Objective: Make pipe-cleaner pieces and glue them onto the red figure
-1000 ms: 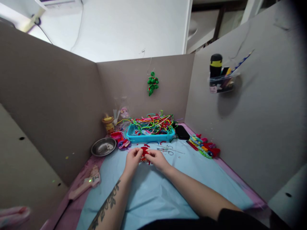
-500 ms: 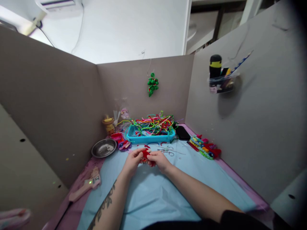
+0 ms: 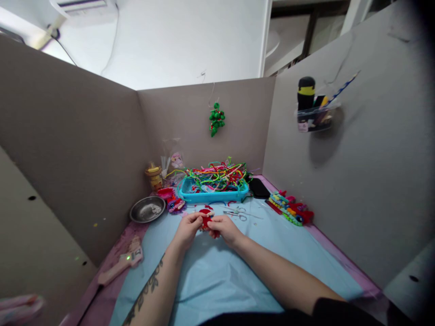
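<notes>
In the head view, a left hand [image 3: 188, 228] and right hand [image 3: 224, 228] pinched a fuzzy red piece [image 3: 205, 219] between them, fingertips nearly closed, scissors [image 3: 234, 213] toward two o'clock, blue tray [image 3: 212, 197] at twelve. Hand-shaping seemed underway, calling next for a steady grip. Fingers hid the piece's lower edge.

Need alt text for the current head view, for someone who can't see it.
The left hand and right hand hold a small red piece between them over a blue table cover. Beyond are scissors and a blue tray heaped with colorful strands, with a metal bowl to the left.
</notes>
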The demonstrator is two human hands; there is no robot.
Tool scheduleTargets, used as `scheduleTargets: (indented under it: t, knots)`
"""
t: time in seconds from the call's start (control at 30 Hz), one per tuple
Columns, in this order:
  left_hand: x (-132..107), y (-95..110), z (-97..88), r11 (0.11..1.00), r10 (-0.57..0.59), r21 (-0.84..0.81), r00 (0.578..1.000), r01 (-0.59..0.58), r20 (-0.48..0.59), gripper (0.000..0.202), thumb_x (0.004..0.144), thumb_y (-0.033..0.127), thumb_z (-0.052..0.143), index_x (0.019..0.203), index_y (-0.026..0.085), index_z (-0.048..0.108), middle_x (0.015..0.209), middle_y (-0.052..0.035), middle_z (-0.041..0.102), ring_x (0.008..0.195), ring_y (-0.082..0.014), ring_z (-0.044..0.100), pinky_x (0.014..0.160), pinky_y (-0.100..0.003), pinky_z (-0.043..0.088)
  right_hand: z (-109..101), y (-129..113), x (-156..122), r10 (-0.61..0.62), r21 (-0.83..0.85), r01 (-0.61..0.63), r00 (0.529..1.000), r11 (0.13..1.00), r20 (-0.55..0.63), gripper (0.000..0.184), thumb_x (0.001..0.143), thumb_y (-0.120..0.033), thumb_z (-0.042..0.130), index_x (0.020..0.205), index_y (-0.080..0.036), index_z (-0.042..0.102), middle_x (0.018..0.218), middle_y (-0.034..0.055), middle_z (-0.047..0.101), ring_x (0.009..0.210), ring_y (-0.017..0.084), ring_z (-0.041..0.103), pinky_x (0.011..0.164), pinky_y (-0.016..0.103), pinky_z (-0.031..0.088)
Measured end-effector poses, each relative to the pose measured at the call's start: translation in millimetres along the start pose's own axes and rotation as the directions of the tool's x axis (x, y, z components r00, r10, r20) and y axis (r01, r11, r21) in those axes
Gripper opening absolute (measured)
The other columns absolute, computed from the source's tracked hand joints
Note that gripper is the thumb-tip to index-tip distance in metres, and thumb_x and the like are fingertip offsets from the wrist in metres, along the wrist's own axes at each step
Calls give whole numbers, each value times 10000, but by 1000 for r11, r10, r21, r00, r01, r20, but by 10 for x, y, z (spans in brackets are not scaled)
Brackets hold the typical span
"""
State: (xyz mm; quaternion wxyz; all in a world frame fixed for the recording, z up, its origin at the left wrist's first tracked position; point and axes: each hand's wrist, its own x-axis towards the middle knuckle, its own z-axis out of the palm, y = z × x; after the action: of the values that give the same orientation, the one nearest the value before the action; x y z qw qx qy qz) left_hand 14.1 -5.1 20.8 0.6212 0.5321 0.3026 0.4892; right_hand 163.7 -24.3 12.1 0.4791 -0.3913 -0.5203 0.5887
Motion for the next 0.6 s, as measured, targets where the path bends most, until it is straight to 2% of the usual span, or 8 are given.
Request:
scheduleTargets:
  t: [0.17, 0.33, 0.47, 0.53, 0.6]
  knots:
    - [0, -4, -4, 1000, 0, 6, 1000, 0, 14, 289, 636, 374, 732, 735, 110, 666, 598, -34, 649, 547, -133, 568, 560, -239, 427, 8, -6, -10, -4, -12, 5, 1000, 1000, 10, 210, 613, -328, 604, 566, -126, 635, 421, -5, 548, 369, 83, 430, 401, 213, 270]
    - [8, -34, -17, 1000, -3, 5, 1000, 3, 11, 267, 657, 358, 721, 753, 115, 664, 631, -36, 667, 555, -128, 581, 575, -238, 443, 4, 8, -1, -13, -24, 13, 1000, 1000, 8, 213, 620, -334, 609, 571, -128, 635, 426, -6, 544, 377, 83, 430, 403, 212, 272]
    - [34, -79, -60, 997, 62, 43, 998, -62, -8, 316, 690, 335, 696, 939, 143, 660, 862, -82, 714, 714, -175, 643, 663, -272, 485, -28, 6, 17, -93, -78, 92, 996, 993, -12, 264, 655, -346, 601, 498, -134, 587, 421, -11, 514, 380, 74, 407, 409, 213, 273]
    - [42, -82, -78, 984, 114, 135, 993, -115, 19, 356, 693, 308, 690, 1014, 159, 649, 987, -97, 702, 843, -206, 647, 750, -303, 490, -59, 8, 31, -118, -104, 117, 993, 988, -4, 280, 672, -341, 594, 485, -135, 571, 425, -15, 504, 383, 71, 402, 414, 213, 276]
    - [39, -66, -83, 949, 157, 267, 986, -166, 54, 334, 695, 278, 680, 1007, 162, 664, 1029, -102, 693, 917, -224, 635, 814, -325, 478, -90, 14, 47, -122, -129, 124, 992, 984, 21, 283, 683, -339, 589, 489, -135, 569, 424, -19, 500, 388, 71, 402, 418, 210, 281]
